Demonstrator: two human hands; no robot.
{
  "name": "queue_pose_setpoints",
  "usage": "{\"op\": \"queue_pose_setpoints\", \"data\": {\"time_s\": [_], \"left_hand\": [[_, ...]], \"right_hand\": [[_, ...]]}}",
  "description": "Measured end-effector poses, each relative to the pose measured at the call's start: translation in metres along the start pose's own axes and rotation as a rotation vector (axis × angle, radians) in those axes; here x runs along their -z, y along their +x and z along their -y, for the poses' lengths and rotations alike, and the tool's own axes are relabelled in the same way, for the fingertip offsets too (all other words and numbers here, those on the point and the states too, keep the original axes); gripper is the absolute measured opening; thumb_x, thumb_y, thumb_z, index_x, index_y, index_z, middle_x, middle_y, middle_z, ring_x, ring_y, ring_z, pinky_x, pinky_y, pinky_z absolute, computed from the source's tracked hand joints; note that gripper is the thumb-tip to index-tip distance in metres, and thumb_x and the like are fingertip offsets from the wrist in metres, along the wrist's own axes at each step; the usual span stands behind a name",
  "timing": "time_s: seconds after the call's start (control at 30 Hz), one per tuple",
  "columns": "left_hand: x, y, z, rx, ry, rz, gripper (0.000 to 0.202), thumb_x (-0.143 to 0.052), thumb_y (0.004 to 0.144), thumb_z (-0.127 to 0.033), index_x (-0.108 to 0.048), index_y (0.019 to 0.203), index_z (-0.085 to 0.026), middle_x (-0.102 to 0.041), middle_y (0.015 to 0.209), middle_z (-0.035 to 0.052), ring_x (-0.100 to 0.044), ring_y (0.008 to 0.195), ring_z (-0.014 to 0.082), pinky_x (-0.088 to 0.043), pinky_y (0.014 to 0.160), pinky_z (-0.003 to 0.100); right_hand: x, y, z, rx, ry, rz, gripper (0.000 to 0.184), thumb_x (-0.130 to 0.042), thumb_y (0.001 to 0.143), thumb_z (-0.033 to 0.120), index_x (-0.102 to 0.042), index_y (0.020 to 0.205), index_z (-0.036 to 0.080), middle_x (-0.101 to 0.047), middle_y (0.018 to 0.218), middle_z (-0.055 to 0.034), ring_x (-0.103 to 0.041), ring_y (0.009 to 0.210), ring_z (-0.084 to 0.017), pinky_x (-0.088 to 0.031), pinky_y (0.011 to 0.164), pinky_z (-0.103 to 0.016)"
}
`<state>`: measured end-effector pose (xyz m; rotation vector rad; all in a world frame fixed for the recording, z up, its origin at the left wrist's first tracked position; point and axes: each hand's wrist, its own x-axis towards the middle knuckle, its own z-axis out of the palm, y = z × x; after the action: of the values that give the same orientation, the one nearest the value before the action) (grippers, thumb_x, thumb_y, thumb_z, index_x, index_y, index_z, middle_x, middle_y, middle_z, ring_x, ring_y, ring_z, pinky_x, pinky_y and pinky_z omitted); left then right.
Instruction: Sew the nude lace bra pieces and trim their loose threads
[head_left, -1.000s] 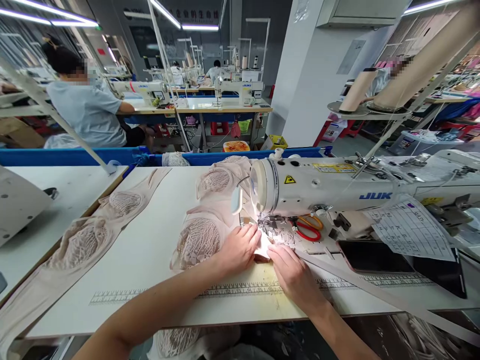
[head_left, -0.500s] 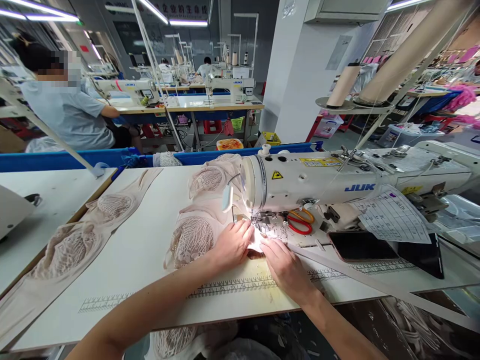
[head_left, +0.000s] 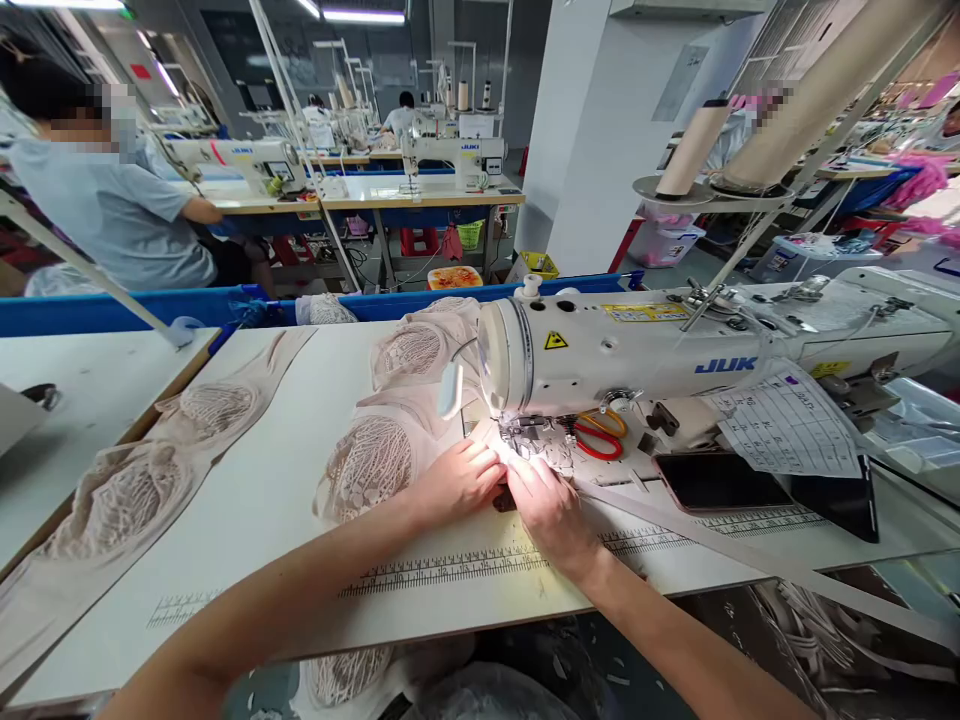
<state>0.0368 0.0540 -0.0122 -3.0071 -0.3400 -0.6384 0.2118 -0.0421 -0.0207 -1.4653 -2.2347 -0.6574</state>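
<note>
A beige bra with lace cups (head_left: 367,465) lies left of the white sewing machine (head_left: 622,350), its near edge under the lit needle area. My left hand (head_left: 461,478) has its fingers closed together, pressing the bra's fabric beside the presser foot (head_left: 517,428). Close against it, my right hand (head_left: 551,508) pinches the edge of the same fabric; its fingertips partly hide what they grip. A long pale elastic strip (head_left: 720,548) runs from near my right hand to the lower right.
Red-and-orange-handled scissors (head_left: 600,435) lie under the machine arm. A phone (head_left: 724,482), a dark flat device (head_left: 840,500) and a written paper slip (head_left: 787,420) are to the right. Another bra (head_left: 142,480) lies along the left edge. A co-worker (head_left: 112,200) sits at the far left.
My right hand has moved left and up until its fingers meet my left hand's. The pale fabric between them is now mostly covered. The view has shifted slightly.
</note>
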Motion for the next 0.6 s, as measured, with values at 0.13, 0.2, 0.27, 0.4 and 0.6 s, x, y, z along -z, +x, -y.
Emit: {"op": "queue_pose_setpoints", "data": {"time_s": [0.13, 0.2, 0.27, 0.4, 0.6], "left_hand": [[-0.009, -0.003, 0.006, -0.033, 0.091, -0.016, 0.031, -0.035, 0.103, -0.015, -0.063, 0.092, -0.015, -0.064, 0.086, 0.0080, -0.057, 0.077, 0.0188, -0.045, 0.066, 0.033], [-0.009, -0.004, 0.010, -0.044, 0.124, -0.011, 0.029, -0.037, 0.102, -0.013, -0.064, 0.094, -0.014, -0.064, 0.087, 0.0080, -0.056, 0.077, 0.0189, -0.045, 0.067, 0.033], [-0.008, -0.003, 0.014, -0.038, 0.154, -0.005, 0.027, -0.039, 0.101, -0.013, -0.065, 0.094, -0.014, -0.064, 0.086, 0.0074, -0.056, 0.077, 0.0187, -0.044, 0.067, 0.033], [-0.004, -0.001, 0.017, -0.028, 0.176, 0.015, 0.028, -0.040, 0.102, -0.015, -0.066, 0.095, -0.014, -0.064, 0.084, 0.0067, -0.057, 0.077, 0.0190, -0.043, 0.067, 0.032], [-0.003, 0.004, 0.018, -0.006, 0.118, 0.035, 0.028, -0.039, 0.103, -0.015, -0.067, 0.096, -0.013, -0.063, 0.083, 0.0076, -0.059, 0.078, 0.0195, -0.043, 0.068, 0.033]], "right_hand": [[-0.002, -0.003, -0.001, -0.007, 0.033, -0.003, 0.031, -0.044, 0.095, 0.003, -0.070, 0.109, 0.010, -0.072, 0.100, -0.0125, -0.062, 0.087, -0.021, -0.051, 0.079, -0.035], [-0.001, -0.004, -0.001, -0.003, 0.061, -0.026, 0.034, -0.042, 0.095, 0.003, -0.069, 0.115, 0.009, -0.072, 0.105, -0.0137, -0.062, 0.092, -0.022, -0.051, 0.084, -0.036], [0.000, -0.005, 0.000, -0.010, 0.089, -0.052, 0.034, -0.043, 0.094, 0.003, -0.068, 0.116, 0.007, -0.072, 0.108, -0.0143, -0.062, 0.096, -0.023, -0.051, 0.086, -0.036], [0.005, -0.007, 0.000, -0.017, 0.117, -0.047, 0.028, -0.047, 0.095, 0.005, -0.069, 0.112, 0.006, -0.073, 0.106, -0.0133, -0.062, 0.096, -0.023, -0.051, 0.086, -0.036], [0.007, -0.009, -0.002, -0.044, 0.155, -0.033, 0.027, -0.047, 0.094, 0.006, -0.069, 0.110, 0.007, -0.073, 0.109, -0.0127, -0.061, 0.097, -0.024, -0.049, 0.085, -0.036]]}}
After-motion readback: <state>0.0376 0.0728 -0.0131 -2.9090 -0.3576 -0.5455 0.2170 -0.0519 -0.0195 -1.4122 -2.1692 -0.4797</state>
